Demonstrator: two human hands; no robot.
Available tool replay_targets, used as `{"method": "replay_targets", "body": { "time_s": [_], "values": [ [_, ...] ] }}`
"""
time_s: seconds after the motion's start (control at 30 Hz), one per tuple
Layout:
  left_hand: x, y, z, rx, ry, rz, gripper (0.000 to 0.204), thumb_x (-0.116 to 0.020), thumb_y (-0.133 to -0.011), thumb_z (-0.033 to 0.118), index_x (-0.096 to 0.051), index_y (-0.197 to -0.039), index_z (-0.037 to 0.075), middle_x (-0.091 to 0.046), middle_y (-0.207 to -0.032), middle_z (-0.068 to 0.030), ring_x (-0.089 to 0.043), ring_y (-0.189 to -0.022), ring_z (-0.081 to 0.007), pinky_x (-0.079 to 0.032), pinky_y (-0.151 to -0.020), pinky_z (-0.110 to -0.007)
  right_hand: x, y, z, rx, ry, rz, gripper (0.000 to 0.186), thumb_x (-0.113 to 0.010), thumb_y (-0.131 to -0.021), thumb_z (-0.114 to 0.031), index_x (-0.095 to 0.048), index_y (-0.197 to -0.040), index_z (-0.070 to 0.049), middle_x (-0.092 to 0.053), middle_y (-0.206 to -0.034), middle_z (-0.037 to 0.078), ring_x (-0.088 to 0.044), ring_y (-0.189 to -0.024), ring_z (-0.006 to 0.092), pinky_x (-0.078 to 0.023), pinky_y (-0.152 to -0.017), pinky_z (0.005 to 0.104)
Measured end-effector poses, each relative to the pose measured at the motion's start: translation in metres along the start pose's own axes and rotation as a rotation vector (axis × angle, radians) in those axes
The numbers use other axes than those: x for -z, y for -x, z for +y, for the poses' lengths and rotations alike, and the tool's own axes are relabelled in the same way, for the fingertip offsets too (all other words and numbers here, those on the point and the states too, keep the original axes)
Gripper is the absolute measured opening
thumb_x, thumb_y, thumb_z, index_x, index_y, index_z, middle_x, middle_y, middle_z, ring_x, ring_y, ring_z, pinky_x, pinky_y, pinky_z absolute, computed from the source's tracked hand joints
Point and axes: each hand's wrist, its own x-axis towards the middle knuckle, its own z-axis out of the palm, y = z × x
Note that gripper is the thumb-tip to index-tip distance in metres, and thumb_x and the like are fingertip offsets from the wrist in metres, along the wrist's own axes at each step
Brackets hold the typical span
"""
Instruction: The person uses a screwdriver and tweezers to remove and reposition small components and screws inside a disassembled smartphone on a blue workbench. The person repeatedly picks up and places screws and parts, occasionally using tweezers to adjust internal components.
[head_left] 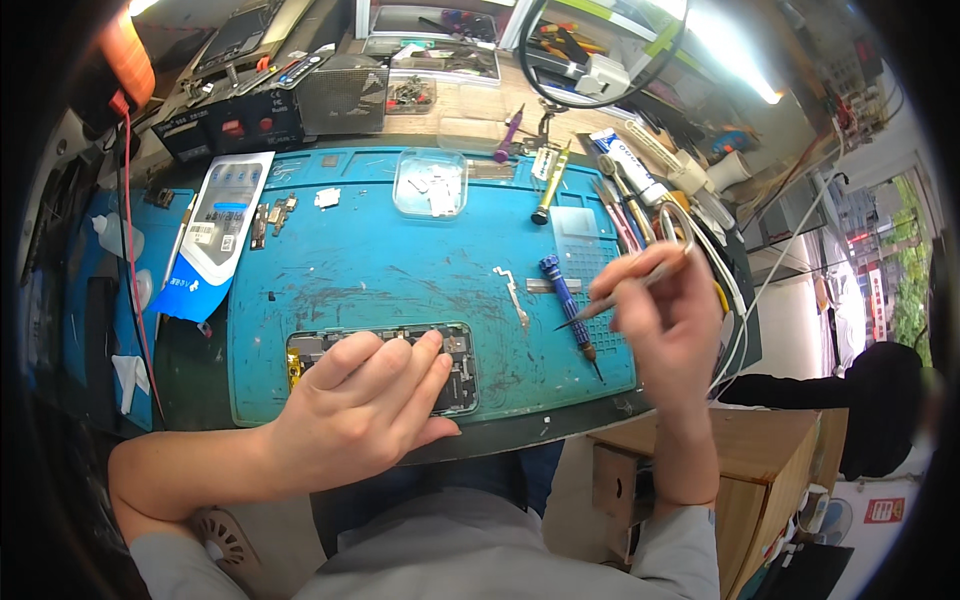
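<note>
An opened phone (461, 372) with its inner boards bare lies on the blue work mat, close to the front edge. My left hand (365, 395) reaches over it, fingers closed together on its parts and the thumb at its near side. Raised at the right, my right hand (672, 320) pinches slim pointed metal tweezers (600, 308), tip down to the left. Below that tip, a blue-handled screwdriver (567, 300) lies on the mat. A thin pale flex strip (512, 295) sits between the two hands.
A clear dish (430, 183) with small white pieces stands at the mat's back. A plastic pouch (222, 225) and small boards (272, 218) lie left. Along the right are a green screwdriver (551, 185), a white tube (628, 165) and several hand tools. A red cable (129, 220) hangs at the left.
</note>
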Motion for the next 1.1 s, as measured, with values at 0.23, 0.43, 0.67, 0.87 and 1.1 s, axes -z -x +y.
{"method": "replay_targets", "body": {
  "time_s": [0.23, 0.43, 0.67, 0.87, 1.1],
  "values": [
    [-0.001, 0.000, 0.000, 0.005, -0.010, 0.013, 0.046, -0.066, -0.099, 0.040, -0.078, -0.112, -0.003, -0.075, -0.121, -0.0117, -0.062, -0.107, -0.0193, -0.043, -0.102, -0.035, -0.014, 0.014, 0.004, 0.078, -0.066, 0.084, 0.085, -0.068, -0.092, 0.007, -0.024, -0.165, 0.003, -0.075, -0.089, 0.010, -0.072, -0.076, 0.0128, -0.059, -0.075, 0.0269],
    [-0.002, -0.001, -0.002, 0.014, 0.023, 0.016, 0.046, -0.066, -0.099, 0.040, -0.077, -0.113, -0.003, -0.075, -0.121, -0.0117, -0.062, -0.106, -0.0191, -0.043, -0.100, -0.035, 0.014, -0.002, 0.019, -0.048, 0.623, -0.030, 0.056, -0.078, -0.091, -0.003, -0.062, -0.145, -0.004, -0.056, -0.067, 0.000, -0.049, -0.059, 0.0070, -0.044, -0.058, 0.0260],
    [-0.003, -0.001, -0.002, 0.005, 0.004, 0.014, 0.045, -0.064, -0.100, 0.039, -0.077, -0.112, -0.003, -0.075, -0.120, -0.0113, -0.062, -0.107, -0.0185, -0.042, -0.102, -0.035, 0.017, 0.000, 0.037, 0.063, 0.846, -0.039, 0.041, -0.082, -0.092, -0.015, -0.073, -0.132, -0.009, -0.061, -0.077, 0.005, -0.057, -0.058, 0.0171, -0.048, -0.058, 0.0325],
    [-0.003, 0.000, -0.003, -0.027, -0.004, -0.006, 0.056, -0.067, -0.098, 0.050, -0.078, -0.115, -0.002, -0.076, -0.125, -0.0137, -0.058, -0.106, -0.0229, -0.043, -0.097, -0.038, 0.015, 0.005, 0.019, 0.017, 0.753, -0.081, 0.035, -0.084, -0.091, -0.018, -0.074, -0.123, -0.006, -0.066, -0.084, 0.005, -0.060, -0.059, 0.0191, -0.049, -0.057, 0.0332],
    [-0.002, 0.000, -0.001, 0.014, 0.016, 0.015, 0.045, -0.065, -0.100, 0.038, -0.078, -0.112, -0.003, -0.075, -0.121, -0.0116, -0.061, -0.107, -0.0192, -0.042, -0.103, -0.035, 0.000, 0.007, 0.016, 0.045, 0.714, -0.175, 0.029, -0.082, -0.088, -0.008, -0.072, -0.115, -0.003, -0.065, -0.088, 0.007, -0.062, -0.062, 0.0190, -0.053, -0.059, 0.0332]
  ]
}}
